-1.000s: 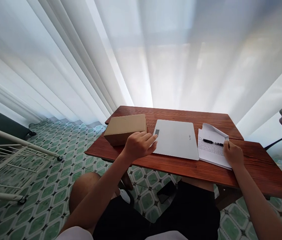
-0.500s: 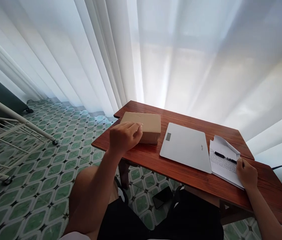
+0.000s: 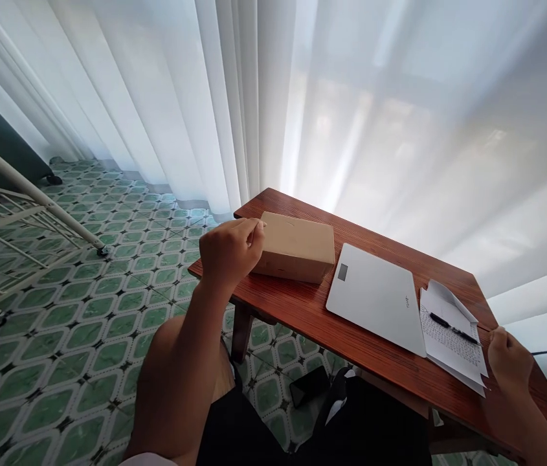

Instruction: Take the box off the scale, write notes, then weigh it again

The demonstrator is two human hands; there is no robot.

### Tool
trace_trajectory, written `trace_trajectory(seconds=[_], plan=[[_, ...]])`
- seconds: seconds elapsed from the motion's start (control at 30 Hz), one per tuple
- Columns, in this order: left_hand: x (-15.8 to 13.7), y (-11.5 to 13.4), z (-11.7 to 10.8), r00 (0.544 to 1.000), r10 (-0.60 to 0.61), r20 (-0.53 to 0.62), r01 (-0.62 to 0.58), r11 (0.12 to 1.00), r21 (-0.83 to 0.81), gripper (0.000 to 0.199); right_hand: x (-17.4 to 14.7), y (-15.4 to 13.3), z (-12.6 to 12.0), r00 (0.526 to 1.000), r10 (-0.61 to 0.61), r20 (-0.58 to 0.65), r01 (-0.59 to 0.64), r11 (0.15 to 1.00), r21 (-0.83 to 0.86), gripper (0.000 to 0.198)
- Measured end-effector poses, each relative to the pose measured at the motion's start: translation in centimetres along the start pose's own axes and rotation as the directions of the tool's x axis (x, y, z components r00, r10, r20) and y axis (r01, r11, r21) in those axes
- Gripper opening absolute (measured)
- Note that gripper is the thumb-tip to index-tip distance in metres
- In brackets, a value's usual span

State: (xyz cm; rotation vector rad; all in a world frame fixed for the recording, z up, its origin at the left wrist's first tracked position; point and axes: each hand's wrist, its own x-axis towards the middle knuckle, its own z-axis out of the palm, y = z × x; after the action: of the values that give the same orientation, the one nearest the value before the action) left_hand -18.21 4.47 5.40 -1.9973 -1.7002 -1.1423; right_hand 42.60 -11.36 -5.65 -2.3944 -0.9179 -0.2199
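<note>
A low red-brown wooden table (image 3: 312, 317) stands in front of me. On its left end lies a closed brown cardboard box (image 3: 297, 246). My left hand (image 3: 228, 251) is at the box's left end, fingers curled against its top corner. Right of the box lies a flat white scale (image 3: 375, 298) with a small grey display. Further right are printed white papers (image 3: 450, 343) with a black pen (image 3: 452, 328) on top. My right hand (image 3: 509, 358) rests at the papers' right edge, fingers curled.
White sheer curtains hang behind the table. The floor has green patterned tiles. A white metal rack (image 3: 15, 213) stands at the left. A dark phone (image 3: 308, 386) lies on the floor under the table, by my legs.
My left hand has moved left from the scale's corner to the box's left end. My view has swung to the left; the right hand stays by the papers.
</note>
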Motion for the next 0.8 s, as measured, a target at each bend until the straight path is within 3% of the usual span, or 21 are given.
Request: trace_trajectory(seconds=[0.2, 0.37, 0.53, 0.63, 0.8], plan=[[0.4, -0.7, 0.1, 0.992, -0.119, 0.051, 0.121, 0.992, -0.042, 0.036, -0.7, -8.3, -2.3, 0.998, -0.021, -0.057, 0.031, 0.984, 0.173, 0.033], [0.4, -1.1, 0.3, 0.979, -0.176, 0.108, 0.182, 0.982, -0.056, 0.04, -3.6, -17.2, -1.5, 0.984, -0.17, -0.052, 0.177, 0.93, 0.321, 0.037], [0.2, -1.4, 0.7, 0.965, -0.212, 0.155, 0.228, 0.969, -0.091, 0.053, -8.1, -24.4, 1.0, 0.878, -0.467, 0.108, 0.364, 0.796, 0.483, 0.04], [0.1, -1.4, 1.0, 0.957, -0.227, 0.179, 0.246, 0.965, -0.092, 0.055, -10.8, -28.0, 2.2, 0.83, -0.536, 0.157, 0.359, 0.727, 0.585, 0.034], [0.0, -1.2, 1.6, 0.92, -0.252, 0.299, 0.282, 0.957, -0.06, 0.059, -14.0, -32.2, 4.2, 0.805, -0.562, 0.188, 0.316, 0.675, 0.666, 0.042]])
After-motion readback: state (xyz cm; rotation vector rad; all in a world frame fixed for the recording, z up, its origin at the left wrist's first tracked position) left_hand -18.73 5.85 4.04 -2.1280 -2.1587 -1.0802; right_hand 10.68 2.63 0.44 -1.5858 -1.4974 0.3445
